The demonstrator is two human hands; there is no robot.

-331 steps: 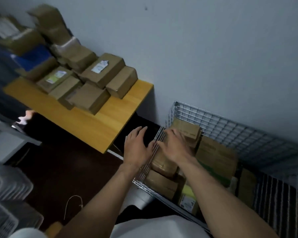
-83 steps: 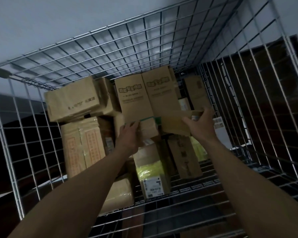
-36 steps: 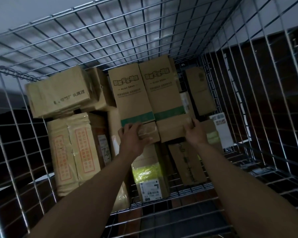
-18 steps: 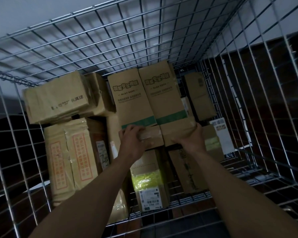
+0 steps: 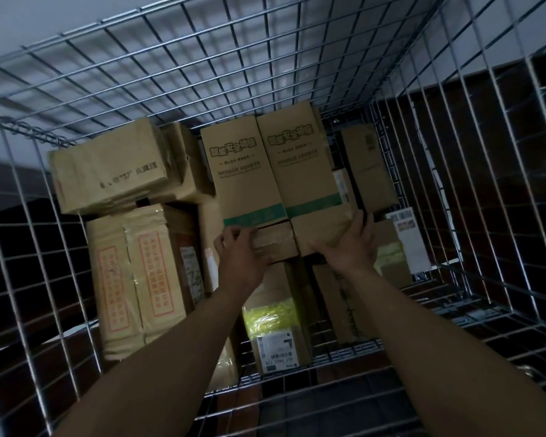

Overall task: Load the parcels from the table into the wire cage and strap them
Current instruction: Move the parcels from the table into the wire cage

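Observation:
I look down into the wire cage [image 5: 202,74], which holds several cardboard parcels. Two tall brown boxes with green bands [image 5: 275,175] lie side by side in the middle. Across their near ends lies a small brown parcel [image 5: 297,241]. My left hand [image 5: 240,257] grips its left end and my right hand [image 5: 347,244] holds its right end, fingers spread over the top. A box with red print [image 5: 139,279] stands at the left, with another brown box [image 5: 108,171] on top of it.
Below my hands lies a parcel with yellow wrap and a white label [image 5: 271,329]. More boxes [image 5: 369,171] stand against the right cage wall [image 5: 486,184]. The near cage floor is bare wire [image 5: 297,402]. A pale wall rises behind the cage.
Both hands have stayed on the small parcel at the near ends of the two tall boxes. My right hand has spread wider over its right end. The view has shifted slightly.

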